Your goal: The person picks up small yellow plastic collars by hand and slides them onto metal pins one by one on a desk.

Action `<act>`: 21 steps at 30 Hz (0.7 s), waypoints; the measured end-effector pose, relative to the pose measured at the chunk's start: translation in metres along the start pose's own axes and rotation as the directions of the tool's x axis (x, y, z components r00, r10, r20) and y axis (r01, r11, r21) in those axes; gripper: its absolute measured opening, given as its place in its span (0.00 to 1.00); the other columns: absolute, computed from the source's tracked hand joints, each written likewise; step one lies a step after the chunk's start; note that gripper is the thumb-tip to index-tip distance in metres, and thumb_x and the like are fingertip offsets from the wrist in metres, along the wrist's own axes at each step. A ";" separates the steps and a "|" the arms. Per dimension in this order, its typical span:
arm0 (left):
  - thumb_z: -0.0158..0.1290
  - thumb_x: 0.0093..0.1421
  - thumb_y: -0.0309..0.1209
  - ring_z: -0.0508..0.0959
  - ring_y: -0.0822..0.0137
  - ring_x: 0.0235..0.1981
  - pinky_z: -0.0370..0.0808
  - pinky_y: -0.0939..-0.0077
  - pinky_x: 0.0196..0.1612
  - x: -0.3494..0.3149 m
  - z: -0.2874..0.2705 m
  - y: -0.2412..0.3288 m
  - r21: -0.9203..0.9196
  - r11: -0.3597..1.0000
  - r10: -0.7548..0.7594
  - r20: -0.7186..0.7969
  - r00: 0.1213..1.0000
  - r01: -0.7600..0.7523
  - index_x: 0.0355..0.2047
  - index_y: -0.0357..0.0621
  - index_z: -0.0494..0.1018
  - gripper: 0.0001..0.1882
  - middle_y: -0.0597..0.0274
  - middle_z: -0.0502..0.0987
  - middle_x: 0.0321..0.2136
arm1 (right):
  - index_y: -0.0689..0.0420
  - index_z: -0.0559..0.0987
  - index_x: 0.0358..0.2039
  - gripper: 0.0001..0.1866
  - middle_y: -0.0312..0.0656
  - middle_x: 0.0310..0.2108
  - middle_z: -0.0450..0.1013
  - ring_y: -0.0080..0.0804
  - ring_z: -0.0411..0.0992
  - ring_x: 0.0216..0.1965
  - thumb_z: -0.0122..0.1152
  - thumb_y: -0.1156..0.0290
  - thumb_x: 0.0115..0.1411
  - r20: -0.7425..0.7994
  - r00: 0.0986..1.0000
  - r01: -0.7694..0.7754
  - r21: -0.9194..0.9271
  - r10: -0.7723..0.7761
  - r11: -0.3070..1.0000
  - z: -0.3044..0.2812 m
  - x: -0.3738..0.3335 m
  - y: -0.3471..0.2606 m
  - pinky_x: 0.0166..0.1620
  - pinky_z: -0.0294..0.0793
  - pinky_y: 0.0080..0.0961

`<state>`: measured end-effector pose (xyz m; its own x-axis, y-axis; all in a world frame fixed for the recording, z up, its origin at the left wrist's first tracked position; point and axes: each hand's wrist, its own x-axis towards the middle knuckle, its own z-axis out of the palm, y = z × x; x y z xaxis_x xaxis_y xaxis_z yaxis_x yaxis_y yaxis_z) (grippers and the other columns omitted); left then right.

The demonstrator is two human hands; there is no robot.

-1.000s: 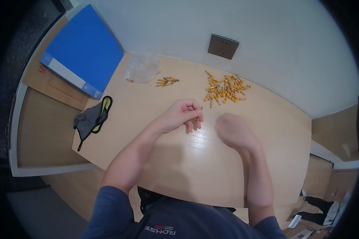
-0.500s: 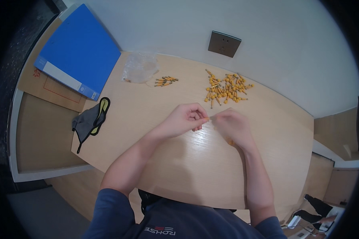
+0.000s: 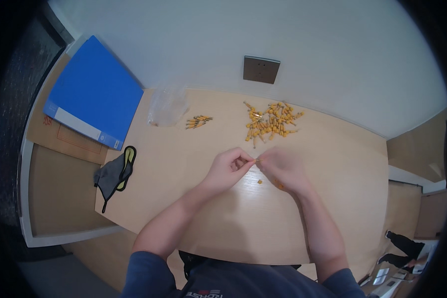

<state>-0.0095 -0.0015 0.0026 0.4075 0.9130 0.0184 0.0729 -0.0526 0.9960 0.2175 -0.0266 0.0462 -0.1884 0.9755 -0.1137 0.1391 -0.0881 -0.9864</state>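
My left hand (image 3: 228,168) is closed, thumb and forefinger pinching a small slim piece (image 3: 257,160), orange with a metal-looking end. My right hand (image 3: 286,171), smeared by motion, meets it at the piece's other end; its fingers seem pinched there. On the table just below the fingertips lies a small yellow cap (image 3: 260,182). More orange bits (image 3: 279,185) show beside the right hand, partly hidden by it. Beyond the hands spreads a pile of yellow-capped pieces with thin metal shanks (image 3: 273,121). Farther left is a small group of slim orange pieces with dark metal tips (image 3: 198,121).
A clear plastic bag (image 3: 168,107) lies at the back left of the wooden table (image 3: 342,174). Left of it are a blue binder (image 3: 97,89) on a brown folder and a grey mask-like fabric item (image 3: 113,174). A wall socket (image 3: 261,69) is behind. At far right sits another person (image 3: 407,251).
The view has tilted, so the table sits lower in the picture. The yellow cap below the fingertips now shows. Both hands stay together at the small piece.
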 end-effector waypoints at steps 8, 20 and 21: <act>0.64 0.70 0.22 0.69 0.90 0.27 0.67 0.90 0.30 -0.001 0.001 0.008 0.009 1.000 -0.007 -0.015 1.000 0.007 0.40 0.40 0.81 0.02 0.77 0.77 0.29 | 0.63 0.83 0.48 0.09 0.35 0.34 0.81 0.19 0.78 0.38 0.66 0.72 0.72 0.034 0.998 -0.065 0.165 0.060 0.984 -0.003 0.002 0.012 0.43 0.78 0.22; 0.64 0.69 0.22 0.67 0.89 0.26 0.66 0.89 0.30 -0.002 0.000 0.014 0.073 0.996 0.045 -0.021 0.999 -0.044 0.39 0.40 0.81 0.02 0.77 0.77 0.28 | 0.64 0.84 0.41 0.09 0.34 0.28 0.79 0.19 0.76 0.32 0.65 0.70 0.73 -0.017 0.998 -0.055 -0.058 0.054 0.997 -0.002 0.003 0.016 0.38 0.77 0.21; 0.64 0.69 0.22 0.67 0.89 0.26 0.66 0.89 0.30 -0.002 0.000 0.014 0.076 0.996 0.045 -0.023 0.999 -0.043 0.39 0.40 0.81 0.02 0.77 0.77 0.28 | 0.64 0.84 0.39 0.10 0.33 0.27 0.79 0.18 0.75 0.30 0.65 0.69 0.73 -0.025 0.997 -0.075 -0.089 0.073 0.993 -0.003 0.003 0.017 0.37 0.76 0.21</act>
<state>-0.0091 -0.0044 0.0169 0.3895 0.9187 0.0653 0.1241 -0.1227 0.9847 0.2223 -0.0247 0.0292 -0.1538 0.9712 -0.1821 0.2383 -0.1424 -0.9607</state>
